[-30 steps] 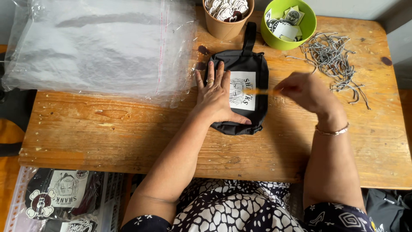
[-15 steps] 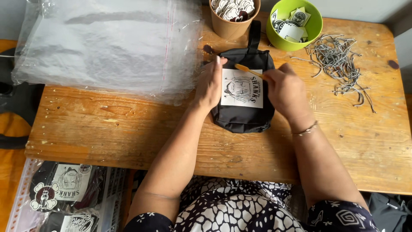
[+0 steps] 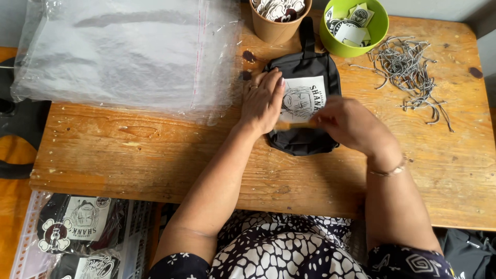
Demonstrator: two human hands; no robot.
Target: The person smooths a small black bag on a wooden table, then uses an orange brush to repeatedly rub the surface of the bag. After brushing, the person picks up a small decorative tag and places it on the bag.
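Already the black pouch [image 3: 305,132] wears its white printed patch [image 3: 305,99], which lies flat and square on the upper face, so as far as can be judged the sticking-on is done and the smoothing down is what is in hand. The pouch rests on the wooden desk [image 3: 155,150], its strap pointing away from the person. The left hand [image 3: 263,101] lies spread and flat on the pouch's left edge, fingers touching the patch's left side, gripping nothing, just pressing. The right hand [image 3: 349,124] is loosely curled over the pouch's lower right corner; a thin yellowish stick [image 3: 289,124] shows blurred at its fingertips across the bottom of the patch, and it appears pinched there, though the blur keeps that from being certain.

Beyond the pouch stand a brown paper cup [image 3: 276,28] of printed stickers and, right of it, a green bowl [image 3: 354,39] of tags. Right of the pouch lies a heap of grey cords [image 3: 408,70], none yet on it. Left of the pouch is a stack of clear plastic bags [image 3: 129,57]; the pouch is not bagged, whereas bagged pouches [image 3: 77,227] sit below the desk's near-left edge. Cord, tag and bagging look left.
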